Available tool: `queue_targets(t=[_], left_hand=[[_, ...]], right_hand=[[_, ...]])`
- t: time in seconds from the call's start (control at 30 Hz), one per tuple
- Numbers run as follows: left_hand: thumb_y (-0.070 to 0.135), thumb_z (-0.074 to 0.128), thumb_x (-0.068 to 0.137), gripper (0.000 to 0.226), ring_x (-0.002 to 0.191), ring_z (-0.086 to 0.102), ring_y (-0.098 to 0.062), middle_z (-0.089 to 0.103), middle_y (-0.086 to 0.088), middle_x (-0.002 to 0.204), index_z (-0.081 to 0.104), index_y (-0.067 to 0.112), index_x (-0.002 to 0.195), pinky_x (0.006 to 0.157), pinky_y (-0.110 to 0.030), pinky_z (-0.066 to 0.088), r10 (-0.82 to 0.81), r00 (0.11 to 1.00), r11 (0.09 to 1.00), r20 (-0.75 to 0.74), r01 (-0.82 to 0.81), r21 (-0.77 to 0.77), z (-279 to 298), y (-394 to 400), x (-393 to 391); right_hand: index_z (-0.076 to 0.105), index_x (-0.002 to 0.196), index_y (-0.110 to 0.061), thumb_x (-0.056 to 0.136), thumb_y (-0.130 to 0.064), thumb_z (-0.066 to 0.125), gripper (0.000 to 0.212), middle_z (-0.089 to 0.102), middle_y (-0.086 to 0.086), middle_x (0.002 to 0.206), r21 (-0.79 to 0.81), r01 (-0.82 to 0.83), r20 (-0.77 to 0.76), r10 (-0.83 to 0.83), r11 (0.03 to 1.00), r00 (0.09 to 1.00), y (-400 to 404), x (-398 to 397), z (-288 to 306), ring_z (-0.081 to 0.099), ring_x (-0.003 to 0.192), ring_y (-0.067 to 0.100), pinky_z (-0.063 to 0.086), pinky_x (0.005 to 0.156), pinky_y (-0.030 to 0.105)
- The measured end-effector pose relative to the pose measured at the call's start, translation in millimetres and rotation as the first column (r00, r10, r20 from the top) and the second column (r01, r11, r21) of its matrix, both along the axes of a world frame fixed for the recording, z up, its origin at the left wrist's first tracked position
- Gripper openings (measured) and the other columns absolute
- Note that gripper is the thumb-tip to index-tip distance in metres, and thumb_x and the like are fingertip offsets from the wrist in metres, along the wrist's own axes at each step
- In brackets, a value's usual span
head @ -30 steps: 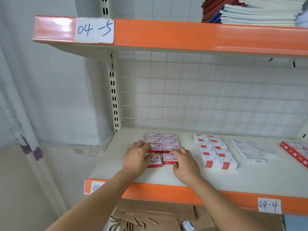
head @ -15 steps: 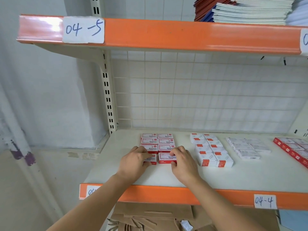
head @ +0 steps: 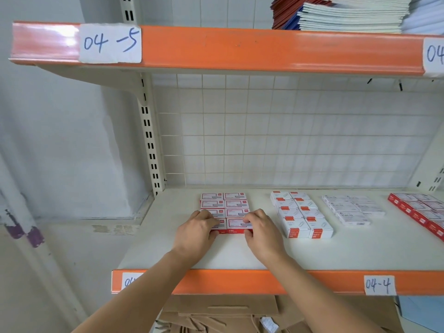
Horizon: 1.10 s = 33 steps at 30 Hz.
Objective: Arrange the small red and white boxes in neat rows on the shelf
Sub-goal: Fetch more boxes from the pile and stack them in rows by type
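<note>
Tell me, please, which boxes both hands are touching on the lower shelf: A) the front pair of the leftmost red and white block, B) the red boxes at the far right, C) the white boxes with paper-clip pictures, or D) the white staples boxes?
A: the left hand and right hand grip the front pair of boxes in the leftmost block.

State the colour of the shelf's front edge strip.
Orange, seen clearly in the head view on the shelf edge.
</note>
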<state>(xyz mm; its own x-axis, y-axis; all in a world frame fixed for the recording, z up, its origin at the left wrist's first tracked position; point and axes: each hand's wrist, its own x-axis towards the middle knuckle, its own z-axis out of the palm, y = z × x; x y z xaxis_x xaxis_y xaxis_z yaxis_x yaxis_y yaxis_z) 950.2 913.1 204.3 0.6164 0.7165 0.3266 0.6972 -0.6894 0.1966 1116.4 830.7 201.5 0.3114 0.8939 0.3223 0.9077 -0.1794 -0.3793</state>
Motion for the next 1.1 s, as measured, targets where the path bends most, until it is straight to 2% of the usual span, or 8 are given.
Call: queue_targets(t=[0.17, 0.27, 0.43, 0.53, 0.7, 0.87, 1.1], left_hand=[[0.038, 0.049, 0.093, 0.035, 0.118, 0.042, -0.008, 0.050, 0.015, 0.123, 0.053, 0.033, 0.127, 0.087, -0.024, 0.041, 0.001, 1.000, 1.000, -0.019, -0.001, 0.019, 0.5, -0.8, -0.5], [0.044, 0.047, 0.092, 0.037, 0.118, 0.043, -0.009, 0.052, 0.015, 0.123, 0.053, 0.033, 0.127, 0.090, -0.023, 0.038, -0.017, 1.000, 0.999, 0.007, 0.017, 0.043, 2.2, -1.0, 3.7], [0.050, 0.045, 0.092, 0.040, 0.122, 0.042, -0.010, 0.052, 0.014, 0.126, 0.053, 0.032, 0.127, 0.098, -0.026, 0.034, -0.112, 0.992, 0.993, 0.062, 0.109, 0.040, 15.8, -8.2, 39.0], [0.052, 0.042, 0.093, 0.043, 0.126, 0.040, -0.011, 0.050, 0.013, 0.130, 0.052, 0.031, 0.129, 0.101, -0.028, 0.030, -0.191, 0.979, 0.982, 0.067, 0.190, 0.014, 23.5, -21.7, 72.3], [0.053, 0.036, 0.095, 0.046, 0.128, 0.039, -0.014, 0.048, 0.010, 0.136, 0.049, 0.030, 0.133, 0.105, -0.029, 0.027, -0.340, 0.941, 0.940, 0.005, 0.340, 0.014, 29.6, -63.2, 134.5], [0.056, 0.031, 0.096, 0.052, 0.133, 0.033, -0.015, 0.043, 0.007, 0.142, 0.045, 0.028, 0.137, 0.110, -0.031, 0.022, -0.470, 0.882, 0.882, -0.015, 0.470, -0.028, 31.1, -126.3, 203.4], [0.055, 0.029, 0.097, 0.052, 0.136, 0.029, -0.015, 0.037, 0.007, 0.147, 0.040, 0.030, 0.140, 0.112, -0.030, 0.018, -0.585, 0.808, 0.811, -0.070, 0.581, -0.073, 25.0, -226.5, 297.6]], right_hand=[[0.055, 0.123, -0.020, 0.093, -0.020, 0.054, 0.030, 0.049, -0.005, 0.124, 0.009, 0.010, -0.009, -0.010, 1.000, 1.000, -0.4, -0.7, 0.2, 0.050, 0.112, 0.013, 0.049, 0.082, 0.025], [0.053, 0.126, -0.026, 0.095, -0.032, 0.050, 0.032, 0.051, -0.009, 0.126, 0.024, 0.035, 0.085, -0.037, 0.999, 0.996, -3.5, -0.3, 4.3, 0.050, 0.114, 0.013, 0.044, 0.080, 0.026], [0.047, 0.130, -0.025, 0.095, -0.037, 0.045, 0.038, 0.047, -0.009, 0.134, -0.007, 0.053, 0.173, -0.051, 0.999, 0.984, -21.2, 14.4, 18.0, 0.043, 0.122, 0.016, 0.038, 0.095, 0.032], [0.042, 0.137, -0.025, 0.095, -0.039, 0.044, 0.044, 0.043, -0.009, 0.141, -0.003, 0.138, 0.193, -0.135, 0.990, 0.972, -45.3, 39.3, 26.1, 0.039, 0.129, 0.015, 0.033, 0.101, 0.032], [0.039, 0.141, -0.023, 0.096, -0.040, 0.042, 0.048, 0.040, -0.006, 0.146, -0.014, 0.341, 0.185, -0.333, 0.940, 0.925, -111.6, 102.7, 32.1, 0.038, 0.131, 0.016, 0.031, 0.104, 0.030], [0.034, 0.144, -0.024, 0.097, -0.042, 0.040, 0.051, 0.036, -0.003, 0.150, -0.059, 0.527, 0.158, -0.514, 0.848, 0.843, -202.4, 169.3, 25.1, 0.035, 0.134, 0.017, 0.028, 0.108, 0.031], [0.031, 0.146, -0.020, 0.098, -0.040, 0.039, 0.053, 0.033, 0.002, 0.152, -0.109, 0.632, 0.196, -0.607, 0.767, 0.770, -322.0, 243.5, 25.0, 0.034, 0.137, 0.020, 0.029, 0.111, 0.034]])
